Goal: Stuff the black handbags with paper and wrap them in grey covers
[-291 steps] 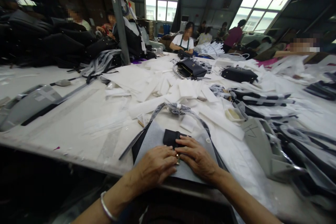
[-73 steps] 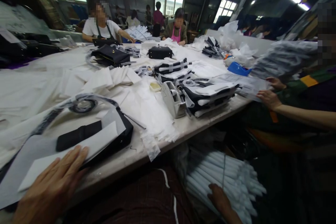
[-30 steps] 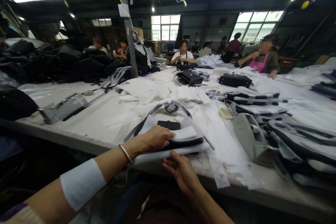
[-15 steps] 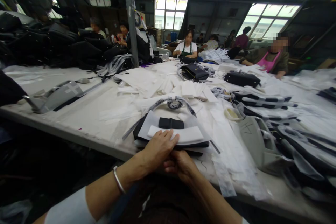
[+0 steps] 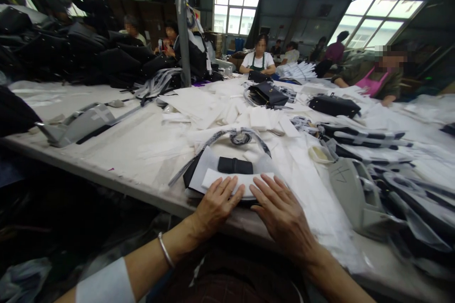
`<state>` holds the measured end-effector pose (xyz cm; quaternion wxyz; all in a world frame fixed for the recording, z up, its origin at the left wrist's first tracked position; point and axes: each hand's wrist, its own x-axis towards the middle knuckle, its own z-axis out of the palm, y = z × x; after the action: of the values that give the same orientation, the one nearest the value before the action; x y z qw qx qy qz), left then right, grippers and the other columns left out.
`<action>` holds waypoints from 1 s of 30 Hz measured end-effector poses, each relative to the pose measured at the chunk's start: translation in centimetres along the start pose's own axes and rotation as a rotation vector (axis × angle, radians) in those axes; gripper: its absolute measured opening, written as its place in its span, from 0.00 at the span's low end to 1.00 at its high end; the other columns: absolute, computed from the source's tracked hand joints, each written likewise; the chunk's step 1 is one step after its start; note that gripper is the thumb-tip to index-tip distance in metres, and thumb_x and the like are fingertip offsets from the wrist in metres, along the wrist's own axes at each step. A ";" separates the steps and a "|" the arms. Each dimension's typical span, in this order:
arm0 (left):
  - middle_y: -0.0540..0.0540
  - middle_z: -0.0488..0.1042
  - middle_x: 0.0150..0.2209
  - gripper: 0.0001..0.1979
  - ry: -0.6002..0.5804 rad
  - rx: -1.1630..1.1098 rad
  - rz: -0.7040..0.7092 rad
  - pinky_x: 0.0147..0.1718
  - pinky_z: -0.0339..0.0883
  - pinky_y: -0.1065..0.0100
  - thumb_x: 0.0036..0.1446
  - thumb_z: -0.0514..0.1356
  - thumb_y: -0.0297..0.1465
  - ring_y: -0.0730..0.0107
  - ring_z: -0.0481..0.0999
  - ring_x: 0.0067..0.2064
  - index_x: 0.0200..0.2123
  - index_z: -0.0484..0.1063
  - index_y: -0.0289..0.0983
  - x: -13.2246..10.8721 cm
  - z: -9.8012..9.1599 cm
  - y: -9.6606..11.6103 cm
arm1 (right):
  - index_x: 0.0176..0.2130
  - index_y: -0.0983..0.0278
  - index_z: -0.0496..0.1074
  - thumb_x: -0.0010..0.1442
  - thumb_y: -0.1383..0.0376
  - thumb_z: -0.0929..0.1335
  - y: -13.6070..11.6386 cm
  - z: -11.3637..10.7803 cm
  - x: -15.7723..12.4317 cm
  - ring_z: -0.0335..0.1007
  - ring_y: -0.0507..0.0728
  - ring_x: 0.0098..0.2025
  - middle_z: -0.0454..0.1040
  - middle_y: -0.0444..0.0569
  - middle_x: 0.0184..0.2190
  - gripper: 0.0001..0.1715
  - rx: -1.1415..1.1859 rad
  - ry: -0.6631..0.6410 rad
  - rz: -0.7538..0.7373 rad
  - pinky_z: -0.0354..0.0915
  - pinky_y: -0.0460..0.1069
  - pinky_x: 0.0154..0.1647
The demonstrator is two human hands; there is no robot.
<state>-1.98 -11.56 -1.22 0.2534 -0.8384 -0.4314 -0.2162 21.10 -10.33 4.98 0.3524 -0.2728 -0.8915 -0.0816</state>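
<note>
At the near edge of the bench (image 5: 106, 181), both hands lie spread flat, fingers apart, pinching nothing. The left hand (image 5: 217, 208), a bangle (image 5: 165, 250) at its wrist, presses on a white pad (image 5: 237, 185), and the right hand (image 5: 284, 218) rests at the pad's right end. The pad lies across a black bag (image 5: 190, 175) right in front of the person, with grey felt (image 5: 206, 165) standing out behind it. So far the pad is in place, while a black tab (image 5: 234, 165) shows uncovered above it and the strap (image 5: 227, 137) lies loose beyond. The edge runs just below the wrists. White film (image 5: 313, 194) crowds the right, with a grey form (image 5: 350, 196) past it, and more room lies left along the bench.
</note>
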 end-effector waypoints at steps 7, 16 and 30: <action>0.35 0.69 0.61 0.21 -0.112 0.168 0.107 0.56 0.65 0.47 0.69 0.48 0.28 0.46 0.71 0.59 0.61 0.66 0.29 1.0 -1.1 0.9 | 0.57 0.66 0.72 0.67 0.78 0.59 2.9 5.0 -2.6 0.70 0.59 0.59 0.77 0.53 0.53 0.24 -0.091 0.042 -0.102 0.64 0.57 0.62; 0.27 0.71 0.57 0.19 -0.185 0.150 0.186 0.51 0.70 0.51 0.68 0.50 0.25 0.48 0.76 0.54 0.59 0.64 0.24 2.1 -0.7 0.2 | 0.60 0.71 0.67 0.68 0.62 0.66 0.9 4.6 -2.4 0.65 0.65 0.62 0.73 0.60 0.57 0.25 -0.178 -0.058 -0.028 0.53 0.63 0.67; 0.33 0.72 0.56 0.22 -0.181 0.065 0.114 0.49 0.71 0.58 0.62 0.52 0.25 0.54 0.75 0.53 0.59 0.64 0.28 4.4 -3.0 -2.3 | 0.52 0.69 0.70 0.67 0.74 0.60 1.8 4.2 2.3 0.70 0.61 0.45 0.77 0.56 0.45 0.17 -0.320 -0.028 -0.097 0.62 0.57 0.51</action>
<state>-1.99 -9.55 4.17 0.2524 -0.8690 -0.4108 -0.1109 18.29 -6.41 3.36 0.2878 -0.2833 -0.8839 -0.2357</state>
